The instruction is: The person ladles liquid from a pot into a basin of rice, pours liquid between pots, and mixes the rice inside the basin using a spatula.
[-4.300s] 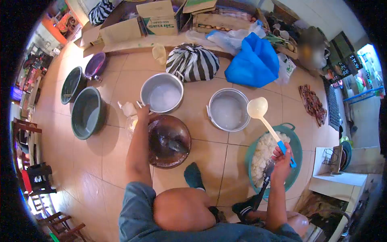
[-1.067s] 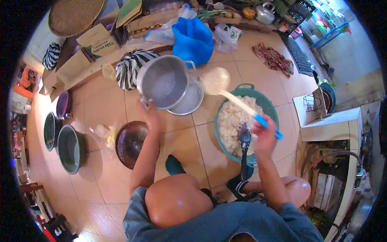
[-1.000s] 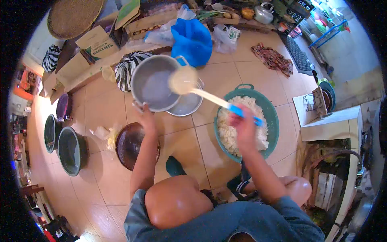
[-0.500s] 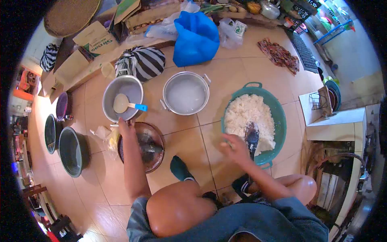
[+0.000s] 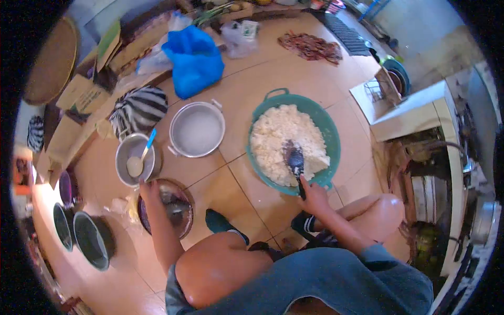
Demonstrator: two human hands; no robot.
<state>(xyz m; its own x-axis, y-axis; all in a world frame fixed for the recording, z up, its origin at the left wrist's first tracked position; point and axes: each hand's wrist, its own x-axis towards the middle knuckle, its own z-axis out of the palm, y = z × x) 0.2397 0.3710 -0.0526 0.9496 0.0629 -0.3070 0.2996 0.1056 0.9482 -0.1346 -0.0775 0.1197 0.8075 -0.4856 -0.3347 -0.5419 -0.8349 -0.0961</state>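
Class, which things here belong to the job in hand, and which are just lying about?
Apparently in use:
right hand, gripping black spoon
green basin, rice
left hand, near pot
ladle
other pot

Apparently lying about:
blue bag
striped bag
crumpled cloth

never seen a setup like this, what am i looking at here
There's no machine: every picture comes from one camera on a person's head, looking down at their bare hands. On the tiled floor stand a green tub of what looks like rice, a wide metal pot, a smaller pot with a ladle inside, and a brown bowl. The right hand holds a dark spoon, its head in the rice. The left hand is by the smaller pot's rim.
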